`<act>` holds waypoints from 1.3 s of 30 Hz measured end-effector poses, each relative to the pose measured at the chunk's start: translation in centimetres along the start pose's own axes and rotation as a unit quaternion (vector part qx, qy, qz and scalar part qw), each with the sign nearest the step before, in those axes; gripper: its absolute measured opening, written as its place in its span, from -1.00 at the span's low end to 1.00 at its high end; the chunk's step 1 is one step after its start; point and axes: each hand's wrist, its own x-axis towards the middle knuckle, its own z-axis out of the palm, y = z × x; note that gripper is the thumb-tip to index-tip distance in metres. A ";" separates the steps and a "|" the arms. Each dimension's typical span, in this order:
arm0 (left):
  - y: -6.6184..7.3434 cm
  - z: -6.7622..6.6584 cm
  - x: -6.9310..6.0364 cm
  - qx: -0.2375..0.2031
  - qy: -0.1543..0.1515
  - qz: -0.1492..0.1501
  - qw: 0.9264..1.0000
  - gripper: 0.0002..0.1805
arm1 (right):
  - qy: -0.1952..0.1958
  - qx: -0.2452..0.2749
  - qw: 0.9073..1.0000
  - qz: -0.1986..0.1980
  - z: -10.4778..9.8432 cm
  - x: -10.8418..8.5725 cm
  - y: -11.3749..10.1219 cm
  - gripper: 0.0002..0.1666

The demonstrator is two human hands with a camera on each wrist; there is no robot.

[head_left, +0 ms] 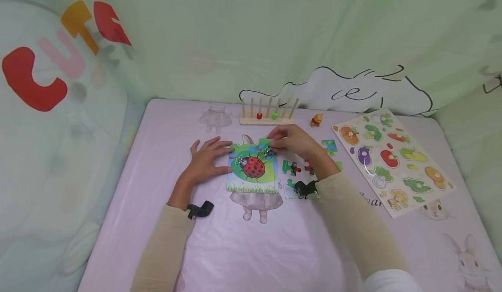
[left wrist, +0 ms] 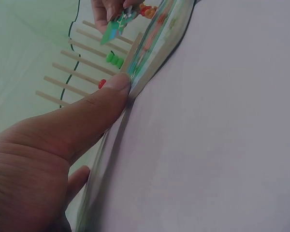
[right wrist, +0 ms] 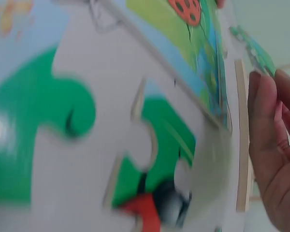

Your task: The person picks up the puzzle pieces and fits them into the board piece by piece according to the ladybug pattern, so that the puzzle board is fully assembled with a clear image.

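A square ladybug picture board (head_left: 252,170) lies flat on the table. At its left edge rests my left hand (head_left: 205,160), fingers spread, with the thumb touching the side in the left wrist view. Above the board's upper right corner, my right hand (head_left: 295,141) pinches a green and blue jigsaw piece (right wrist: 253,50) between thumb and fingertips. Right of the board lie several loose jigsaw pieces. One is a green piece with red and black print (right wrist: 157,159); another has a blue edge (head_left: 328,145). My right forearm and wrist camera hide part of this group.
Behind the board stands a wooden peg rack (head_left: 251,121) with red and green beads on it. A small bear figure (head_left: 316,120) is to the rack's right. A large vegetable puzzle board (head_left: 396,161) lies slanted at the right. Printed cloth walls (head_left: 219,39) rise behind the table.
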 end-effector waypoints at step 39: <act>-0.1 0.0 0.0 0.004 0.001 0.002 1.000 -0.29 | 0.063 0.027 0.994 0.081 7.1 2.9 -1.6 -0.80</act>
